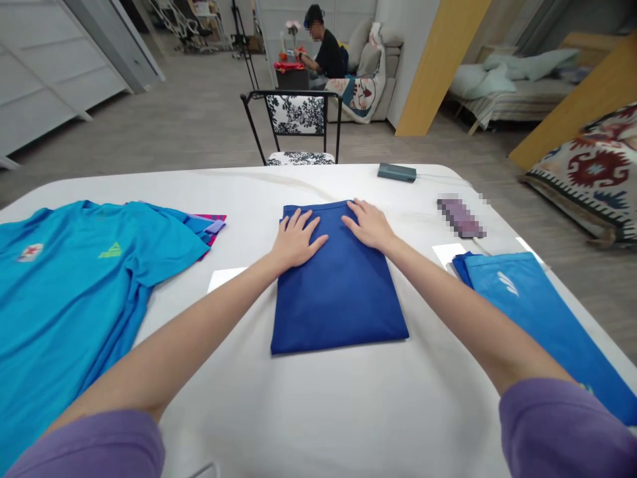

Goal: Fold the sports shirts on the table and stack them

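A dark blue folded garment (338,299) lies flat in the middle of the white table, its hem toward the far edge. My left hand (297,240) rests on its upper left part, fingers spread. On the upper right part lies my right hand (369,226), palm down with the fingers apart. To the left, a bright blue T-shirt (94,265) is spread out over other clothes, with purple and pink cloth showing at its sleeve. On the right side lies a folded blue garment (537,305) with a white logo.
The white table (239,411) also bears a dark grey box-shaped device (397,172) with a cable and a blurred phone-like object (460,217). A patterned chair (297,116) stands beyond the far edge. Farther back, a person (328,50) sits near a sofa (393,66).
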Motion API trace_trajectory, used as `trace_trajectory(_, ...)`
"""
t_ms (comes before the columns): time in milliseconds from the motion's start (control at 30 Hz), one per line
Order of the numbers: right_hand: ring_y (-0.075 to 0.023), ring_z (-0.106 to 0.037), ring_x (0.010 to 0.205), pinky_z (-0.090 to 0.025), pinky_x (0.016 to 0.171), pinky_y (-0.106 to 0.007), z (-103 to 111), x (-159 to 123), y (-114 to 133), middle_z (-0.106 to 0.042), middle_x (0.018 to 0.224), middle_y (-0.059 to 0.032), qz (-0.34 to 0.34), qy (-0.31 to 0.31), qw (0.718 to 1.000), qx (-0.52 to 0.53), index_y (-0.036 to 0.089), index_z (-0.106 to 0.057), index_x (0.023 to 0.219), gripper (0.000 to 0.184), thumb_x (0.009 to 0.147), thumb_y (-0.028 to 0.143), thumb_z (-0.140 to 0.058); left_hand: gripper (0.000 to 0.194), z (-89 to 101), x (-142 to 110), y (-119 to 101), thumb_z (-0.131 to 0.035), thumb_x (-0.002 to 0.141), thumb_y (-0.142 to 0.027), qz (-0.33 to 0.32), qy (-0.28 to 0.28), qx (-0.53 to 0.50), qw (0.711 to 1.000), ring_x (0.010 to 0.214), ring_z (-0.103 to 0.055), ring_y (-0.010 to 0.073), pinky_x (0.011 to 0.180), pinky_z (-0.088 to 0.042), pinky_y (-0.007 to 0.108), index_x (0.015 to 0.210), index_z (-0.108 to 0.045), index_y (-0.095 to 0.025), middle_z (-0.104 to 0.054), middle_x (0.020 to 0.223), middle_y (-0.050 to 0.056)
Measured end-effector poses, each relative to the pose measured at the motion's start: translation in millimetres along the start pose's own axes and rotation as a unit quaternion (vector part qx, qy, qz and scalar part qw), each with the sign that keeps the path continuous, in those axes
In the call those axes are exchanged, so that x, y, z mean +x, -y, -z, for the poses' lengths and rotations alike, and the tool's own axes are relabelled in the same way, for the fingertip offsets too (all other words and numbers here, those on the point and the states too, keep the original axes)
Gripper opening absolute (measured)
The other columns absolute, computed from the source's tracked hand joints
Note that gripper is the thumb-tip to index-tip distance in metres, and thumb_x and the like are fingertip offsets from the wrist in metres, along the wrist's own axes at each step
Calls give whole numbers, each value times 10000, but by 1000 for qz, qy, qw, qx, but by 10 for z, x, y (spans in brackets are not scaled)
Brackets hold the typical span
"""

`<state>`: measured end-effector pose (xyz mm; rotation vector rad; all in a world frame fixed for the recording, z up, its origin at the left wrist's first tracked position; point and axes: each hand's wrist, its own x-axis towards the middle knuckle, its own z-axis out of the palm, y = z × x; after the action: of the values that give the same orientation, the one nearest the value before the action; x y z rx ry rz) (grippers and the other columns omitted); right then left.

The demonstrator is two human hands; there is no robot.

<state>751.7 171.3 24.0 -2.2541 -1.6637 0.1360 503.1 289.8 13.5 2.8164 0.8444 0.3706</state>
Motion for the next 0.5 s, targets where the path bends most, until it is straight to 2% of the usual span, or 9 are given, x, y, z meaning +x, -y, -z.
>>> trace_trajectory(100, -350, -218, 1776, -148, 1453, -588, -192, -123, 50, -249, 1924, -78, -13, 39, 999, -21, 238, -257, 1867, 800, 1186, 640, -377, 767, -187, -63, -40, -388, 1145, -699, 15, 18, 0, 1000, 1805, -127, 361, 1448, -69, 608, 1788, -448, -286, -344, 1896, 98)
trace_trajectory(167, -355, -202, 1777, -116, 1452, -594, -202, -135, 70, -237, 1927, -84, -20, 43, 998, -34, 248, -222, 1872, 824, 1173, 654, -382, 780, -163, -16, 1, -378, 1133, -726, 21, 37, -15, 999, 1796, -158, 364, 1443, -94, 616, 1782, -448, -299, -342, 1894, 100)
trace_trajectory(200, -376, -221, 1765, -134, 1442, -606, -175, -129, 72, -258, 1916, -119, -38, 31, 998, -38, 225, -234, 1865, 843, 1165, 669, -386, 786, -120, 22, 40, -386, 1126, -732, 40, 32, -23, 998, 1778, -206, 377, 1430, -140, 627, 1773, -452, -290, -350, 1885, 121)
trace_trajectory(233, -409, -262, 1740, -173, 1422, -622, -131, -120, 65, -298, 1891, -177, -73, 12, 996, -40, 178, -265, 1848, 865, 1159, 687, -381, 801, -62, 61, 93, -405, 1115, -737, 77, 13, -29, 997, 1750, -263, 397, 1406, -204, 640, 1762, -454, -269, -361, 1869, 157)
trace_trajectory(300, -480, -394, 1645, -287, 1354, -646, -17, -97, 25, -410, 1783, -310, -172, -27, 984, -33, 55, -379, 1766, 925, 1140, 735, -385, 859, 68, 130, 227, -474, 1071, -767, 193, -40, -30, 980, 1671, -362, 454, 1334, -319, 665, 1709, -487, -192, -400, 1803, 258)
trace_trajectory(367, -508, -517, 1537, -366, 1290, -646, 97, -73, -35, -504, 1665, -373, -246, -25, 969, -24, -7, -511, 1642, 947, 1107, 772, -457, 920, 188, 171, 367, -572, 991, -829, 298, -45, -32, 953, 1603, -416, 510, 1278, -368, 691, 1591, -574, -133, -451, 1715, 335)
trace_trajectory(433, -491, -586, 1484, -390, 1274, -644, 182, -52, -73, -582, 1599, -351, -259, 23, 965, -15, 26, -616, 1537, 870, 1071, 760, -576, 911, 279, 188, 445, -660, 907, -871, 320, 6, -53, 946, 1554, -467, 526, 1249, -397, 692, 1439, -657, -130, -531, 1634, 343)
trace_trajectory(500, -444, -614, 1477, -416, 1274, -622, 231, -51, -63, -646, 1572, -285, -237, 63, 969, 9, 90, -649, 1500, 720, 1067, 665, -659, 834, 347, 191, 409, -694, 885, -858, 277, 45, -85, 956, 1492, -549, 481, 1214, -456, 638, 1340, -681, -158, -641, 1537, 294)
